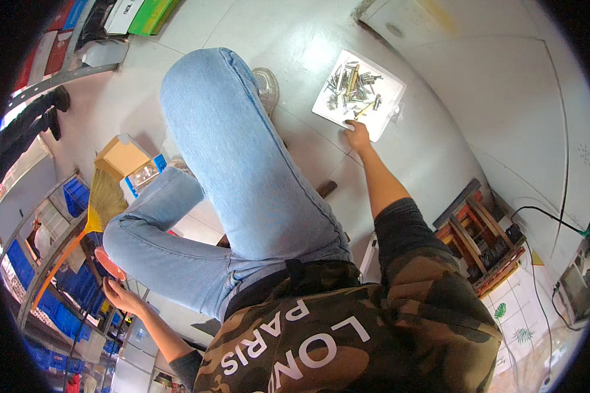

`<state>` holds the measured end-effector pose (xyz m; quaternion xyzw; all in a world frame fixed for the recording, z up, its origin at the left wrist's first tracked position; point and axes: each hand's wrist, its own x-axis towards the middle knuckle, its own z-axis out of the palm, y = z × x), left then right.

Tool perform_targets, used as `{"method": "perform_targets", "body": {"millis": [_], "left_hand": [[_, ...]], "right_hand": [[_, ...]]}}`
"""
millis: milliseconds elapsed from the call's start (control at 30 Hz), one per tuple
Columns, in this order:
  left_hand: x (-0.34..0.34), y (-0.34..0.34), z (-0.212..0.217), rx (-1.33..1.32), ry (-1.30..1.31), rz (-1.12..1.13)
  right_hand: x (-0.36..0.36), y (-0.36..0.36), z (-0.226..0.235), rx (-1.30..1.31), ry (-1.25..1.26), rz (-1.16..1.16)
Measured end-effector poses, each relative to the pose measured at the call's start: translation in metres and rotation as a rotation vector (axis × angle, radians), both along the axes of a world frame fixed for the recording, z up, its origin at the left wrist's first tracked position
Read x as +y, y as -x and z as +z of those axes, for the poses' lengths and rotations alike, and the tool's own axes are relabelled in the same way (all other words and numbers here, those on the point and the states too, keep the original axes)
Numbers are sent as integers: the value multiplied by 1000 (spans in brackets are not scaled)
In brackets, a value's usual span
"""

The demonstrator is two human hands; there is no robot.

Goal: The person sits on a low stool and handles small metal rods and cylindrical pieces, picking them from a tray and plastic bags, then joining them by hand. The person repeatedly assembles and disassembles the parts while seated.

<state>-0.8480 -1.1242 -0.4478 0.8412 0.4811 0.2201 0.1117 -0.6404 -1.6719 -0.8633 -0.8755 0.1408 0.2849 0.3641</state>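
Note:
A shallow white tray (387, 92) lies on the floor at the upper right, with a heap of small silvery and brass-coloured metal pieces (357, 85) in it. My right hand (357, 136) is closed on the tray's near edge, the arm stretched forward. At the lower left, beside my bent left knee, my left hand (123, 296) hangs with loose fingers apart, nothing visible in it. Just beyond those fingertips is a round pinkish-red object (109, 264); its kind is unclear.
An opened cardboard box (115, 159) with a clear bag inside stands beyond my left knee. A broom (105, 196) with an orange handle leans beside it. Blue crates (77, 196) fill the left side. A large pale panel (505, 98) rises on the right, near a wooden stool (472, 236).

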Motion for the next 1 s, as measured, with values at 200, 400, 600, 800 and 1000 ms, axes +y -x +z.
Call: {"method": "perform_targets", "body": {"millis": [200, 400, 600, 800, 1000], "left_hand": [[6, -35, -17, 88, -63, -33], [0, -38, -34, 138, -116, -72], [-4, -43, -34, 162, -151, -53], [-4, -43, -37, 164, -144, -7], [-10, -59, -29, 117, -86, 122]], "right_hand": [[19, 2, -17, 26, 90, -20], [6, -31, 6, 116, -149, -231], [-2, -35, 26, 138, 183, -326], [-42, -23, -8, -40, 448, -478], [-56, -44, 0, -109, 130, -367]]}}
